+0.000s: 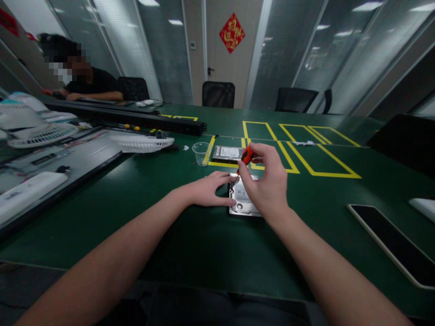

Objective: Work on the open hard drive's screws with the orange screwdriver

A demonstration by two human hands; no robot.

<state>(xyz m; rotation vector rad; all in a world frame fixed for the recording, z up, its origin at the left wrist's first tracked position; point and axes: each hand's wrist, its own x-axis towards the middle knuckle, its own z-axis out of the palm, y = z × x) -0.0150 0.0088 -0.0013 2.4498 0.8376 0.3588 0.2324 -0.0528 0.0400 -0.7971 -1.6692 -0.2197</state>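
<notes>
A silver hard drive [243, 195] lies flat on the green table, its left part showing and its right part covered by my right hand [271, 181]. That hand is closed around the red and black handle of a screwdriver [248, 155], which it holds tilted over the drive. The thin shaft points down toward the drive's upper left; its tip is too small to make out. My left hand [212, 188] rests at the drive's left edge, fingers and thumb stretched apart and touching it. Just behind sits a second hard drive [227, 153], label up.
A clear plastic cup [201, 155] stands left of the second drive. Yellow tape [333, 174] marks rectangles on the table [190, 240]. A phone [390, 240] lies at right. Fan parts [144, 143] and a large panel [84, 156] occupy the left. Another person [91, 83] sits at far left.
</notes>
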